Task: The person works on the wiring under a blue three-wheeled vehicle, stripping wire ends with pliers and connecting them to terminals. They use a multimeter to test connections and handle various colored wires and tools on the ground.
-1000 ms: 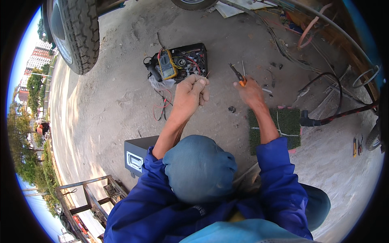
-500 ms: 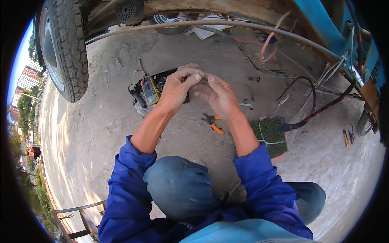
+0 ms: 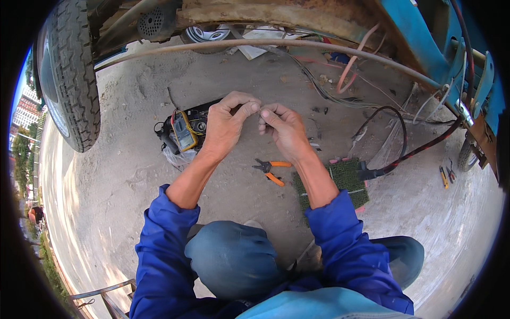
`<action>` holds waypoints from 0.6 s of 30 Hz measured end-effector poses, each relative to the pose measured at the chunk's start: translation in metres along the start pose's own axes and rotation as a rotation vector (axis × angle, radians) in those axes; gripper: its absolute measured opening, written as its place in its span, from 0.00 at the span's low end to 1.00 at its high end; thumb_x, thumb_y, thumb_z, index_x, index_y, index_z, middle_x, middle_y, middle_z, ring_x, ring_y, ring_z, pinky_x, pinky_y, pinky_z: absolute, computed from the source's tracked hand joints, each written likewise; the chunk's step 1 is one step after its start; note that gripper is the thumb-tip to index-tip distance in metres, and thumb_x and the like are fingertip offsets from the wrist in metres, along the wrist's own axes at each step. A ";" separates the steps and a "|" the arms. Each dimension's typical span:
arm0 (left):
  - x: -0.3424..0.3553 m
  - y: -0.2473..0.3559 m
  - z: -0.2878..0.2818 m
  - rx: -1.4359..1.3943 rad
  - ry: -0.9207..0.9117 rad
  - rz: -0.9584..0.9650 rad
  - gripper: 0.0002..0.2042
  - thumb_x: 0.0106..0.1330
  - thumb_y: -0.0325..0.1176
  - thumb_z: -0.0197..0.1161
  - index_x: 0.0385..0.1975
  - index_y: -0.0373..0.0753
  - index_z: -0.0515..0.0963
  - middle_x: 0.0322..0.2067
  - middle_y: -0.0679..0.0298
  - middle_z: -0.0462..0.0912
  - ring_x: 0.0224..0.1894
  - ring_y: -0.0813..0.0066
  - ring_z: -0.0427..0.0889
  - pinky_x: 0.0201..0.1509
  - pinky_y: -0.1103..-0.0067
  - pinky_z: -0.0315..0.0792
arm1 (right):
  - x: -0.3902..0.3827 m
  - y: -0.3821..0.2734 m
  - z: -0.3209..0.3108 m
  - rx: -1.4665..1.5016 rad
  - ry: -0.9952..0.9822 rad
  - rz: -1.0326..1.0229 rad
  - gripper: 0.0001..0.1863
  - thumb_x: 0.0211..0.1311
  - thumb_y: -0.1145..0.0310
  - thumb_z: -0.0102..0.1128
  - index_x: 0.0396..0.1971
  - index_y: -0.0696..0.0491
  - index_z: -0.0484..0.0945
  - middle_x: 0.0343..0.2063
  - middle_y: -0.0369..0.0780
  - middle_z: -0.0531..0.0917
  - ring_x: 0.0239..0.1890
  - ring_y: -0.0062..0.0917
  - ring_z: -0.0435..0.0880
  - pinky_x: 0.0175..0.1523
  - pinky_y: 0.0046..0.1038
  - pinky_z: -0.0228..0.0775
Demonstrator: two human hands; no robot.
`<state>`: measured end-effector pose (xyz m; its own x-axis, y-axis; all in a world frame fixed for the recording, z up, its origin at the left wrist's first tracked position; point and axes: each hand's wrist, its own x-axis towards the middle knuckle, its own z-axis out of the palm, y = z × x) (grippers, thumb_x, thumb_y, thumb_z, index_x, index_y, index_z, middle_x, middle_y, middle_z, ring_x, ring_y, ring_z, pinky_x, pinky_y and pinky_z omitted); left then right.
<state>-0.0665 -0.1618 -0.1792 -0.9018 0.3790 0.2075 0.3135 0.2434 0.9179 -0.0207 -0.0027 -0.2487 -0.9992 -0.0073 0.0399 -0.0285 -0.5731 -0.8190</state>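
My left hand (image 3: 227, 121) and my right hand (image 3: 288, 129) meet fingertip to fingertip above the ground. Each is closed in a pinch of thumb and forefinger; whatever lies between them is too small to make out. Below my left hand, a yellow multimeter (image 3: 185, 133) rests against a black case (image 3: 200, 112) with a clear plastic bag (image 3: 180, 158) under it. Wire strippers with orange handles (image 3: 273, 171) lie on the ground, their jaws pointing left, just below my right hand. Partly behind my right forearm is a green turf-like mat (image 3: 348, 183).
A rusty vehicle frame (image 3: 297, 18) with a blue beam (image 3: 417, 40) spans the top. A large tyre (image 3: 74, 80) stands at left. Loose wires (image 3: 332, 91) trail on the ground, and a thick black cable (image 3: 406, 159) ends on the mat. Small tools (image 3: 444, 177) lie at far right.
My hands have shifted slightly, the right one turning so its fingers curl in more, and the fingertips still meet. The view has tilted a little, moving the surroundings left.
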 end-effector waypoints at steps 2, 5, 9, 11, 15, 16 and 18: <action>0.005 -0.005 0.001 0.006 -0.025 0.019 0.06 0.69 0.30 0.69 0.38 0.33 0.86 0.39 0.66 0.86 0.43 0.80 0.81 0.53 0.79 0.74 | -0.001 -0.006 -0.005 -0.093 0.006 0.026 0.10 0.77 0.65 0.61 0.44 0.56 0.82 0.32 0.31 0.80 0.34 0.18 0.79 0.41 0.25 0.74; 0.011 -0.012 0.008 -0.027 -0.062 0.093 0.05 0.68 0.28 0.69 0.38 0.33 0.87 0.35 0.64 0.87 0.40 0.77 0.82 0.49 0.77 0.75 | -0.006 -0.023 -0.014 -0.181 0.021 0.157 0.09 0.76 0.65 0.62 0.43 0.56 0.82 0.31 0.31 0.80 0.33 0.17 0.78 0.39 0.24 0.73; 0.018 -0.014 0.019 -0.111 -0.143 0.058 0.07 0.69 0.29 0.69 0.38 0.32 0.87 0.35 0.62 0.87 0.39 0.76 0.82 0.48 0.77 0.75 | -0.010 -0.046 -0.021 -0.360 0.107 0.245 0.09 0.74 0.66 0.64 0.40 0.57 0.84 0.28 0.31 0.79 0.31 0.14 0.76 0.35 0.21 0.70; 0.021 -0.015 0.022 -0.097 -0.174 0.044 0.08 0.69 0.30 0.68 0.38 0.31 0.87 0.35 0.61 0.88 0.39 0.76 0.83 0.48 0.76 0.76 | -0.010 -0.051 -0.022 -0.500 0.149 0.213 0.10 0.73 0.66 0.65 0.39 0.58 0.85 0.27 0.31 0.79 0.29 0.13 0.75 0.34 0.20 0.68; 0.029 -0.025 0.020 -0.057 -0.205 0.045 0.08 0.69 0.30 0.68 0.39 0.32 0.88 0.34 0.64 0.88 0.39 0.80 0.81 0.48 0.78 0.74 | -0.004 -0.054 -0.021 -0.716 0.209 0.122 0.10 0.69 0.65 0.70 0.39 0.57 0.86 0.25 0.31 0.81 0.27 0.12 0.74 0.32 0.21 0.67; 0.030 -0.028 0.019 -0.054 -0.209 0.038 0.08 0.69 0.31 0.69 0.39 0.32 0.88 0.34 0.64 0.88 0.39 0.80 0.80 0.48 0.79 0.74 | -0.003 -0.053 -0.021 -0.770 0.216 0.110 0.09 0.68 0.65 0.71 0.39 0.55 0.86 0.26 0.31 0.82 0.28 0.13 0.75 0.33 0.22 0.68; 0.036 -0.034 0.021 -0.053 -0.212 0.115 0.09 0.69 0.32 0.69 0.39 0.32 0.88 0.33 0.65 0.88 0.37 0.81 0.80 0.45 0.79 0.74 | -0.002 -0.053 -0.021 -0.826 0.255 0.083 0.09 0.65 0.66 0.74 0.39 0.55 0.86 0.28 0.31 0.84 0.29 0.13 0.77 0.35 0.22 0.69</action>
<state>-0.1032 -0.1383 -0.2099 -0.7769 0.5816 0.2412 0.3895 0.1430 0.9099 -0.0175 0.0447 -0.2174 -0.9720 0.2181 -0.0869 0.1318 0.2004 -0.9708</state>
